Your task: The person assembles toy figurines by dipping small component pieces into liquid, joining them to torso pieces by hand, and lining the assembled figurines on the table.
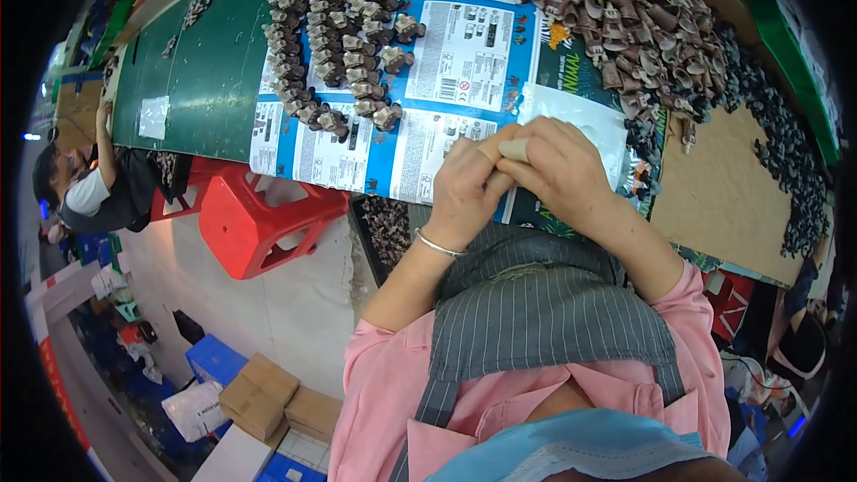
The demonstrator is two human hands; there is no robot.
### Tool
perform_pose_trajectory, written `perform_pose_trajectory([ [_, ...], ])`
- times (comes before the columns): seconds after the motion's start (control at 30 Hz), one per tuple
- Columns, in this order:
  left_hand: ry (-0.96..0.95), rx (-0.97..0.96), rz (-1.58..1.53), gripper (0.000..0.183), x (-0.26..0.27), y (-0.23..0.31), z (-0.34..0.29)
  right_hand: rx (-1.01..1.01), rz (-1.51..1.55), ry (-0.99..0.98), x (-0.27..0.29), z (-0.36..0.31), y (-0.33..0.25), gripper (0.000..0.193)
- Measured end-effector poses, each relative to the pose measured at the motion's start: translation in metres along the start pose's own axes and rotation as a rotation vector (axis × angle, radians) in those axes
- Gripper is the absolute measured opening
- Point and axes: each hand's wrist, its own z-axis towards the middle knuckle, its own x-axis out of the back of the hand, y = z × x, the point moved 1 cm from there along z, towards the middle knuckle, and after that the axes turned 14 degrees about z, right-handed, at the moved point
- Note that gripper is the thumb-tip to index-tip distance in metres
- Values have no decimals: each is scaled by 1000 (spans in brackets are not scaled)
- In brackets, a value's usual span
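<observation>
My left hand [466, 184] and my right hand [564, 163] meet over the near edge of the table, fingers bent and pressed together. Beige covers [514, 150] wrap some of the fingertips. Whatever is pinched between them is hidden by the fingers. Below them lies a printed blue and white sheet [384, 157]. To the left of my hands, small brown and beige figures [341, 62] stand in several rows on the sheets. Beyond my right hand spreads a large heap of loose brown plastic parts [616, 22].
Small dark pieces [790, 170] line the right edge beside a brown cardboard sheet [723, 192]. A clear plastic bag [571, 116] lies by my right hand. A red stool [245, 223] and a dark crate of parts [386, 228] stand left below the table. Another person [98, 183] sits far left.
</observation>
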Motion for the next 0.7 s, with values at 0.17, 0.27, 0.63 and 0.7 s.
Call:
perform_pose_trajectory([
  [0.17, -43, 104, 67, 43, 2, 3, 1, 65, -59, -27, 0, -1, 5, 19],
  [0.27, 39, 36, 29, 43, -5, 4, -6, 31, -109, -7, -5, -9, 3, 22],
  [0.63, 81, 84, -70, 63, 4, 2, -5, -34, 73, 24, -6, 8, 7, 12],
  [0.7, 36, 204, -157, 70, 12, 2, -13, -71, 57, -26, -7, 16, 10, 12],
])
